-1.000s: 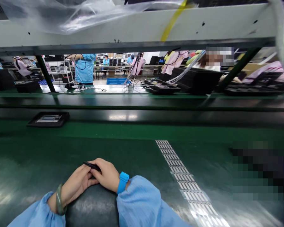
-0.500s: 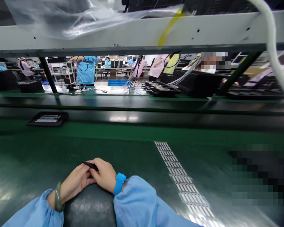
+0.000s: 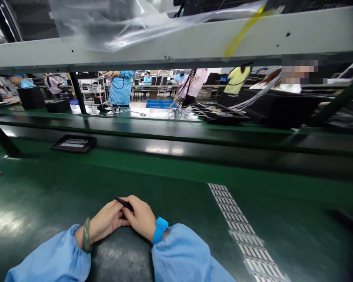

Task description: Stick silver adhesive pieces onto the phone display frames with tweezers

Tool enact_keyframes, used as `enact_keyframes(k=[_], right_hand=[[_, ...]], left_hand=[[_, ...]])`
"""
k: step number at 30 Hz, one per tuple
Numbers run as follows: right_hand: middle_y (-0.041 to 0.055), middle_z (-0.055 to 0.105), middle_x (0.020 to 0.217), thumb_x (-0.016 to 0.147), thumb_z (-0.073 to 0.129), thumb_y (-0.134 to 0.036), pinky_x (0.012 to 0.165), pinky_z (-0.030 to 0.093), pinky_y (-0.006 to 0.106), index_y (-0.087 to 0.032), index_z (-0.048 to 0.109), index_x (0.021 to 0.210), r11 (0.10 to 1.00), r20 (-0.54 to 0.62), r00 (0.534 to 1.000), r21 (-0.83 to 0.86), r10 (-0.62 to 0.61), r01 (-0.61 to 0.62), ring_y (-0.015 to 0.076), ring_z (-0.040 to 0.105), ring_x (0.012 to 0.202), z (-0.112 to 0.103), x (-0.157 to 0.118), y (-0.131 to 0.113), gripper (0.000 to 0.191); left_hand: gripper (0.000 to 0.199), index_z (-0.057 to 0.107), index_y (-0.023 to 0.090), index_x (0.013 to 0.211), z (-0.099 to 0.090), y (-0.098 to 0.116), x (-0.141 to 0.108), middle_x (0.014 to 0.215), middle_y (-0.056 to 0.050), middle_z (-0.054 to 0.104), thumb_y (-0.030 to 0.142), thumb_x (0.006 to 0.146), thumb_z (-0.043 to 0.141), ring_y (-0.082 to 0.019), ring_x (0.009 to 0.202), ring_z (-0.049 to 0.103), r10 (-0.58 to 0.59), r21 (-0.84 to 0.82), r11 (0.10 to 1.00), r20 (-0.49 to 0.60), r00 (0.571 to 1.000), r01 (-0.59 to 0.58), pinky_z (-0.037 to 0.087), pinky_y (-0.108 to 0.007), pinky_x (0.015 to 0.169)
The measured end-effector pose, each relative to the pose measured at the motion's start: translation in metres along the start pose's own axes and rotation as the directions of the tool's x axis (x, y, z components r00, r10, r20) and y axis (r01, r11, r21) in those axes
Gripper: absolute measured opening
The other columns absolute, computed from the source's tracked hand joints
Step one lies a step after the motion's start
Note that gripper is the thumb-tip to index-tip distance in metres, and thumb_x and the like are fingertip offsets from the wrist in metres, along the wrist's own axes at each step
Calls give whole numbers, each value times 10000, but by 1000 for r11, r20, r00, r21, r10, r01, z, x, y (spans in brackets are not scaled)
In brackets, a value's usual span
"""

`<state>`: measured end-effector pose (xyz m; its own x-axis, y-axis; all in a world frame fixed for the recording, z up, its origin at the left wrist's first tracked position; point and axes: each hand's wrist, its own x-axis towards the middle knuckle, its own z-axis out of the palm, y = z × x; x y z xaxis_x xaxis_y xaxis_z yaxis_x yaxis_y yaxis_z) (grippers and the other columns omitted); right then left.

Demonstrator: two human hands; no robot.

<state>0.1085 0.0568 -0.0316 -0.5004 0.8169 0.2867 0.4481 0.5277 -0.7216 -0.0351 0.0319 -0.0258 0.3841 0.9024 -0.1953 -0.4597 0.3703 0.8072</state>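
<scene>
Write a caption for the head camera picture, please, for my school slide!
A left hand and right hand clasp a thin black tool at a green workbench.

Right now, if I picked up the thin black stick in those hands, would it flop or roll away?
The thin black stick looks stiff, because it is straight where it pokes out between the left hand and right hand. It is slim, so probably light. It might roll on the shiny green bench top, but most is hidden.
</scene>
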Motion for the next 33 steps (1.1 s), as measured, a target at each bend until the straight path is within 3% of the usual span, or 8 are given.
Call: enact_keyframes(k=[5, 15, 22, 33], right_hand=[[29, 659, 978, 812, 495, -126, 785, 465, 289, -231, 615, 1094, 1000, -15, 1000, 13, -2, 2, 178, 606, 916, 0, -1, 0, 323], [32, 648, 1020, 844, 458, -132, 837, 460, 286, -219, 575, 1125, 999, 71, 997, -20, 40, -38, 162, 591, 958, -6, -6, 1, 317], [33, 667, 969, 831, 461, -142, 804, 481, 295, -217, 603, 1064, 998, 56, 997, -17, 57, -56, 175, 611, 908, -9, -5, 4, 283], [42, 683, 912, 817, 447, -153, 752, 507, 329, -226, 639, 992, 999, 6, 1000, 39, -19, 19, 207, 640, 849, -12, 6, 8, 269]], left_hand=[[307, 626, 142, 973, 1, 1, -1, 998, -105, 620, 387, 799, 689, -260, 1011, 565, -7, 1, 1000, 3, 1000, 7, 462, -379, 852], [244, 642, 104, 951, 7, -2, -2, 989, -132, 624, 281, 792, 695, -256, 920, 596, -18, -175, 984, 0, 1000, 17, 482, -360, 763], [300, 617, 122, 964, 8, -6, 4, 977, -117, 613, 349, 783, 693, -243, 914, 589, 4, -146, 989, 27, 1000, 0, 474, -347, 745], [400, 585, 127, 904, 6, -7, 18, 898, -99, 603, 453, 718, 726, -220, 852, 593, 75, -28, 997, 51, 996, -74, 460, -337, 722]])
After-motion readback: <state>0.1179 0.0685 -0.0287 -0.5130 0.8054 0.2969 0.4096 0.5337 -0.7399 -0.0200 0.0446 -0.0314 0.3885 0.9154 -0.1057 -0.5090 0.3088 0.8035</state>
